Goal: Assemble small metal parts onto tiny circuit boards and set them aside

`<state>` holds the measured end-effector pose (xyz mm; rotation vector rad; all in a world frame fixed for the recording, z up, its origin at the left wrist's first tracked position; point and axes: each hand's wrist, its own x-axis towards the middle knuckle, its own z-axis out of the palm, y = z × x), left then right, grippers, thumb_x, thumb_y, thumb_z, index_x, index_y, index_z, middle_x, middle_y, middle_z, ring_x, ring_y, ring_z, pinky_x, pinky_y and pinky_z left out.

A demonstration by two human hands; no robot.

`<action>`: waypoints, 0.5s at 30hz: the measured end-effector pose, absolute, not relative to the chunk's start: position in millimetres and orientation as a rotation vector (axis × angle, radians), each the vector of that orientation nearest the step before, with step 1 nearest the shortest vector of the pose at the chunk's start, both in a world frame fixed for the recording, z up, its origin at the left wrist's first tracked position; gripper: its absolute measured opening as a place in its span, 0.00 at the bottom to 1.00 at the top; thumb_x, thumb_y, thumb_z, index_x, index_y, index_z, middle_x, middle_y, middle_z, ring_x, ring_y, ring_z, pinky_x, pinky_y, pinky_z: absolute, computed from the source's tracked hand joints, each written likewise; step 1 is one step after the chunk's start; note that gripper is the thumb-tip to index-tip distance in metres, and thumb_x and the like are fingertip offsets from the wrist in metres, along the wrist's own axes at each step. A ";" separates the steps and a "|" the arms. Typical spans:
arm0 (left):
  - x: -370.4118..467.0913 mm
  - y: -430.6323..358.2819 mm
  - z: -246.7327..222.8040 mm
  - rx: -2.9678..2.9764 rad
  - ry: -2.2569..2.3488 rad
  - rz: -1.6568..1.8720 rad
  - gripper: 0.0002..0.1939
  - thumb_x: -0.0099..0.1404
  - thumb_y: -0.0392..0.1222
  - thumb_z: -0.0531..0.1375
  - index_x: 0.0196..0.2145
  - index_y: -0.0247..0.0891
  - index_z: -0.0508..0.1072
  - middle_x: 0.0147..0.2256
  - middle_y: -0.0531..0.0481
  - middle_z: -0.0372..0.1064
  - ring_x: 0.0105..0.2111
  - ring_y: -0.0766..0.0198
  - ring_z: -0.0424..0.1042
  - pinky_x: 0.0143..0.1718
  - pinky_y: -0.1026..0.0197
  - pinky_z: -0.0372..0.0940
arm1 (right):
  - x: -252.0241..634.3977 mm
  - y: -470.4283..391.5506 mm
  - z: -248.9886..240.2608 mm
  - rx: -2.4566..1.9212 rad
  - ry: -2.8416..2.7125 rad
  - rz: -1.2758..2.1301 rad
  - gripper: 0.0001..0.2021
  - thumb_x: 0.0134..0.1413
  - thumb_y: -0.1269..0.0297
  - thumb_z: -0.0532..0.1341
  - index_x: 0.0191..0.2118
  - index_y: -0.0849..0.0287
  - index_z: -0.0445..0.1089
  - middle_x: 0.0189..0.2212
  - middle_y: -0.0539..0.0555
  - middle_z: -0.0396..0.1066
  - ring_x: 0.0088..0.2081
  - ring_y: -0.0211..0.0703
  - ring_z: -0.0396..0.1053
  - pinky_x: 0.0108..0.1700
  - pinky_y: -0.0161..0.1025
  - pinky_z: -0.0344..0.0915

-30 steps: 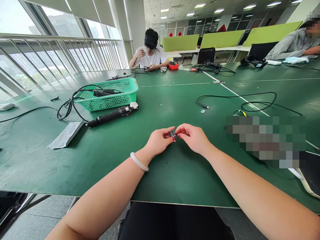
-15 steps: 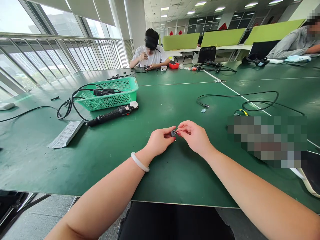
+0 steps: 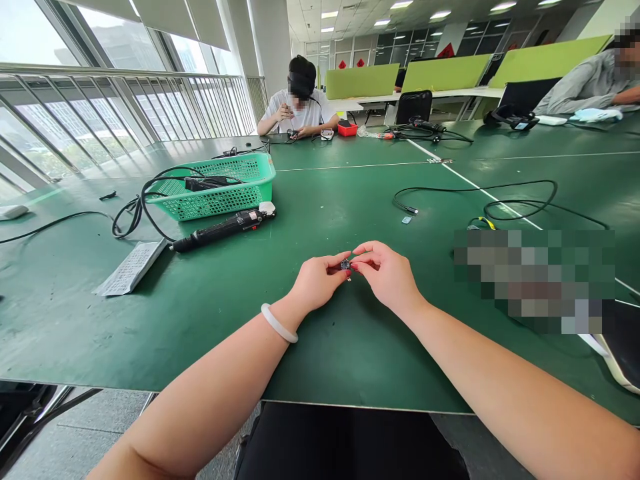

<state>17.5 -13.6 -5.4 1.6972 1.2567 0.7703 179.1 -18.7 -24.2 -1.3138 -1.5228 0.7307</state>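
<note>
Between my hands, above the green table (image 3: pixel 200 340), is a small dark part (image 3: pixel 345 265) with a pale bit at its lower edge. My left hand (image 3: pixel 317 283), below a white bracelet (image 3: pixel 279 324), pinches this part between thumb and fingers. My right hand (image 3: pixel 385 273) meets it from the right, thumb and index fingertip pressed together at its edge. Whatever the right fingertips hold is too small to make out.
At the left lie a green basket (image 3: pixel 215 200) with cables, a black electric screwdriver (image 3: pixel 220 230) and a paper pad (image 3: pixel 133 269). A black cable (image 3: pixel 475 191) curls at the right, near a blurred-out object (image 3: pixel 535 280). A person (image 3: pixel 300 100) sits across the table.
Both hands and the small part stay almost where they were, with only a very slight shift of the fingers and the view.
</note>
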 end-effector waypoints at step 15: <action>17.6 -9.6 -5.1 1.465 1.139 0.804 0.22 0.57 0.31 0.63 0.51 0.36 0.77 0.31 0.49 0.77 0.32 0.64 0.74 0.44 0.58 0.69 | 182.0 -16.5 -27.1 -1.278 -1.556 0.770 0.08 0.50 0.64 0.62 0.38 0.54 0.70 0.28 0.49 0.78 0.32 0.42 0.74 0.43 0.44 0.69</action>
